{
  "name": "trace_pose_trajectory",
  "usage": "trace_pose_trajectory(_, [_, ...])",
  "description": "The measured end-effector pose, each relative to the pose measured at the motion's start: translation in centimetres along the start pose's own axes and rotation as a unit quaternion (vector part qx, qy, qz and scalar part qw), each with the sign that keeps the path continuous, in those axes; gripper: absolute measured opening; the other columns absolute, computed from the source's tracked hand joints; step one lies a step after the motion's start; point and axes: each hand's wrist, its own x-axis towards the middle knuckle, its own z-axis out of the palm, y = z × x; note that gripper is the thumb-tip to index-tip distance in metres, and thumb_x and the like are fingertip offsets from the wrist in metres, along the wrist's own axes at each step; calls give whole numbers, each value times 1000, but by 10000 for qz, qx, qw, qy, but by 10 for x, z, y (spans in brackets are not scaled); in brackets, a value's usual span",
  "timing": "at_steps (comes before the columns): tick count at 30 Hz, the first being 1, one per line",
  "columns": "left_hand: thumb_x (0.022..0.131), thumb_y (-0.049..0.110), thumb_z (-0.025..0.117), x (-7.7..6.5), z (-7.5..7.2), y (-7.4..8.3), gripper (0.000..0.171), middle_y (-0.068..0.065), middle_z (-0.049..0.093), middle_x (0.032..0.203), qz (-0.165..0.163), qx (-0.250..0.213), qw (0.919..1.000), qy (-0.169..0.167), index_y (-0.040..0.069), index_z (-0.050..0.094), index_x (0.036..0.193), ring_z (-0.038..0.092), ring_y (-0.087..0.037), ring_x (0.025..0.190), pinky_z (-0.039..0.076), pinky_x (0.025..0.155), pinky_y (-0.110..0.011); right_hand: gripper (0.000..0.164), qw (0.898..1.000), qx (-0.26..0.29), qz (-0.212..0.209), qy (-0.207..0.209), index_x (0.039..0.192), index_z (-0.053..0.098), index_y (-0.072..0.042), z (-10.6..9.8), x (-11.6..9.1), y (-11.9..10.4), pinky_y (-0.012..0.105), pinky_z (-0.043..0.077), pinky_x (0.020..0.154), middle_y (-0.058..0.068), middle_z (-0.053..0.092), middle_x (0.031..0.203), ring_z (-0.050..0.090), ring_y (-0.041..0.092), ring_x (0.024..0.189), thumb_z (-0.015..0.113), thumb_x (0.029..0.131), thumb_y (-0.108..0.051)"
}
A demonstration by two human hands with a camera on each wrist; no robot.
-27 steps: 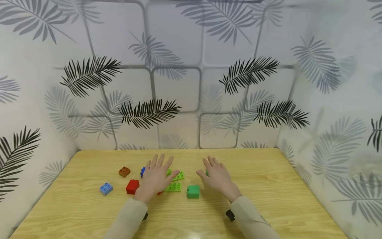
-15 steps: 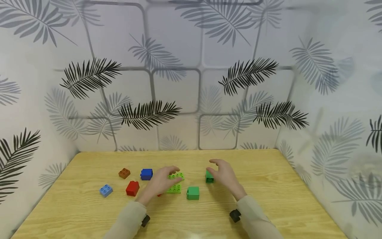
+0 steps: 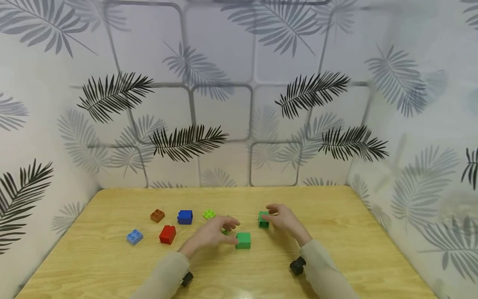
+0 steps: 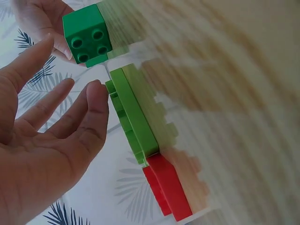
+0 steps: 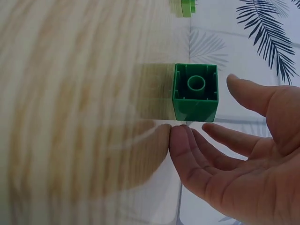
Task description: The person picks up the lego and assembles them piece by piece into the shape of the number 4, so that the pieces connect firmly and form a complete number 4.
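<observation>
My left hand (image 3: 212, 233) hovers over the table's middle, fingers loosely bent and holding nothing. Its thumb is close beside a green brick (image 3: 243, 241) lying on its side; whether they touch cannot be told. In the left wrist view that brick's studs (image 4: 89, 44) face the hand, and a lime green plate (image 4: 133, 112) and a red plate (image 4: 168, 187) lie beneath the fingers. My right hand (image 3: 285, 219) is around a second green brick (image 3: 263, 220). The right wrist view shows this brick's hollow end (image 5: 196, 83), with gaps between it and the thumb and fingers.
To the left lie a blue brick (image 3: 185, 217), a red brick (image 3: 167, 234), a light blue brick (image 3: 135, 236) and a brown brick (image 3: 157, 215). A small lime piece (image 3: 209, 214) lies behind my left hand. Leaf-patterned cloth (image 3: 224, 166) stands behind the wooden table (image 3: 336, 265).
Both hands have gone from spread, flat fingers to bent ones. My left hand has moved right toward the front green brick; my right hand has lowered beside the other green brick.
</observation>
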Motion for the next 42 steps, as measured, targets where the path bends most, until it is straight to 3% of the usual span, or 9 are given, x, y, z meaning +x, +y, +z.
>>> trace_pose_trajectory(4, [82,24,80,1,3,0,56,-9,64,128,18,66,9999,-81,7,61,132,59,-26,115,47,98,-47,51,9996,122,180,-186,137,54,0,5,2,2,48,49,97,19,59,130,56,36,121,67,94,-26])
trace_pose_trajectory(15, [81,18,81,3,8,6,55,-9,65,125,-145,178,9993,-287,8,61,131,61,-25,110,49,95,-42,34,9983,363,134,-432,120,61,-7,7,3,1,45,49,92,15,62,122,57,31,114,73,89,-14])
trace_pose_trajectory(21, [81,18,81,6,9,9,51,-3,66,121,-275,394,9984,-281,9,64,128,62,-20,108,50,95,-39,29,9957,687,62,-620,112,56,-11,6,2,0,33,45,80,14,65,111,59,23,98,71,88,-7])
trace_pose_trajectory(24, [82,17,81,8,9,12,43,1,68,114,-278,564,9977,-271,11,67,122,63,-17,105,50,93,-37,29,9945,826,43,-635,114,55,-8,7,2,-1,32,45,80,16,66,110,60,23,96,69,89,-5])
trace_pose_trajectory(30, [82,16,80,10,12,11,32,4,69,104,-348,807,9956,-310,13,70,113,63,-11,97,51,90,-33,46,9944,888,103,-571,129,56,-5,13,-2,-2,43,49,92,15,63,119,60,27,109,73,86,-3])
trace_pose_trajectory(35, [83,13,78,12,12,7,29,-1,70,102,-440,350,9982,-202,9,69,110,63,-14,95,52,85,-34,36,9947,787,-118,-646,119,64,-3,17,-4,-6,43,50,92,12,66,113,62,25,105,73,84,-1])
trace_pose_trajectory(42, [84,12,75,16,5,7,25,-3,70,99,-426,-116,9989,153,7,69,107,63,-15,90,53,79,-34,37,9948,809,-75,-619,117,65,-5,19,-4,-11,44,49,92,11,67,111,62,23,102,76,82,-2])
